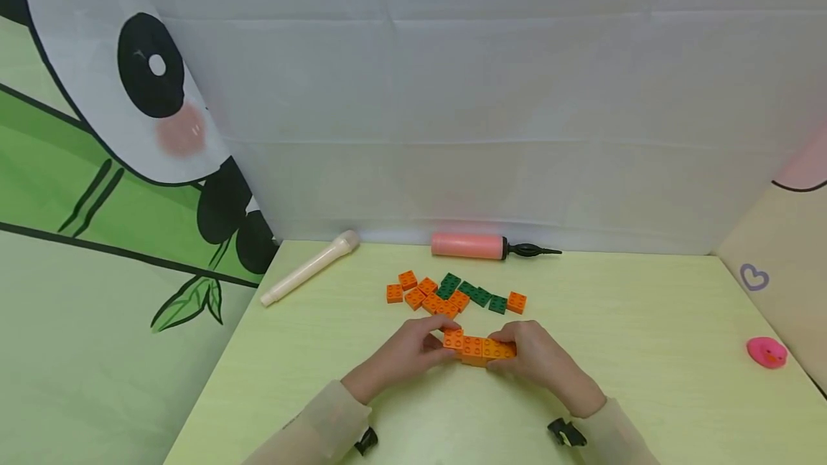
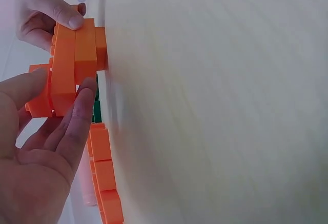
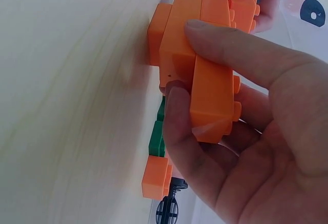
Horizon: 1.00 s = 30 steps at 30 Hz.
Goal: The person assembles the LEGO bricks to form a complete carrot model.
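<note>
Between the two hands is a joined stack of orange toy building bricks (image 1: pixel 474 350), built in several layers with studs along its upper side. My left hand (image 1: pixel 412 347) pinches its left end; in the left wrist view the thumb lies against a small end brick (image 2: pixel 39 98) with fingers along the other side. My right hand (image 1: pixel 533 356) grips the right end, and in the right wrist view thumb and fingers close round a longer orange brick (image 3: pixel 211 98). Just behind the hands lie loose orange bricks (image 1: pixel 415 298) and green bricks (image 1: pixel 479 296).
A pink pump (image 1: pixel 466 245) with a black nozzle lies at the table's back edge. To the left rests a pale stick-like tube (image 1: pixel 309 268). A pink toy duck (image 1: pixel 767 352) sits near the right edge. Printed cloth walls enclose the pale table (image 1: pixel 646 321) behind and at both sides.
</note>
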Each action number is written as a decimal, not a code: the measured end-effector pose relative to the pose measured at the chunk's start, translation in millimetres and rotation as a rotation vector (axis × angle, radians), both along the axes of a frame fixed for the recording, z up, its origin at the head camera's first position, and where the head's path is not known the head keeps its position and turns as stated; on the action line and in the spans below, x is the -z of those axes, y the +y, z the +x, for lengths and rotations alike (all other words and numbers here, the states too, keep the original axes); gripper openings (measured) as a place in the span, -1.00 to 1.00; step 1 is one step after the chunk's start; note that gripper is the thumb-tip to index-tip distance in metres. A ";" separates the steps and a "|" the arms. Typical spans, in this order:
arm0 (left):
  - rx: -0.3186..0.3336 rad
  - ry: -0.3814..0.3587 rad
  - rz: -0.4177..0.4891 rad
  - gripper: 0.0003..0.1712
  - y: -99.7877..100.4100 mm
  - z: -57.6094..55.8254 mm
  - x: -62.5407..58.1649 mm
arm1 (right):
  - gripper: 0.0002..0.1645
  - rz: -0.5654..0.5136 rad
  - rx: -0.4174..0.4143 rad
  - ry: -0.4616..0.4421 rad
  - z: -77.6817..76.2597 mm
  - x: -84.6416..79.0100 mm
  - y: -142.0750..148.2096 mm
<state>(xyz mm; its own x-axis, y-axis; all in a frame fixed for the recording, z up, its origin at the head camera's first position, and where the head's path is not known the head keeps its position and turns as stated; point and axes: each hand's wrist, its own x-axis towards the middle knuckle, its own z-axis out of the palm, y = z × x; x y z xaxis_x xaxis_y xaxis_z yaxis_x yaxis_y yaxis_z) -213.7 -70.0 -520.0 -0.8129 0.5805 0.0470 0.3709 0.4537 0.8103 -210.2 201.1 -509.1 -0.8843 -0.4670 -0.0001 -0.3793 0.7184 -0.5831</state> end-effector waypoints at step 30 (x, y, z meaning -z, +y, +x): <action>0.023 -0.009 -0.097 -0.71 6.7 -8.5 -8.5 | -0.52 -0.016 0.014 -0.003 1.1 2.5 -0.7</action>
<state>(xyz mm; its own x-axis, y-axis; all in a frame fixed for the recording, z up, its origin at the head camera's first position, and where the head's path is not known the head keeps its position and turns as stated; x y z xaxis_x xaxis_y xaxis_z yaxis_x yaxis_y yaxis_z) -222.1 -63.3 -511.5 -0.7993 0.6007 -0.0177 0.3750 0.5216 0.7663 -209.1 200.4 -511.5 -0.8908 -0.4545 0.0042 -0.3672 0.7144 -0.5957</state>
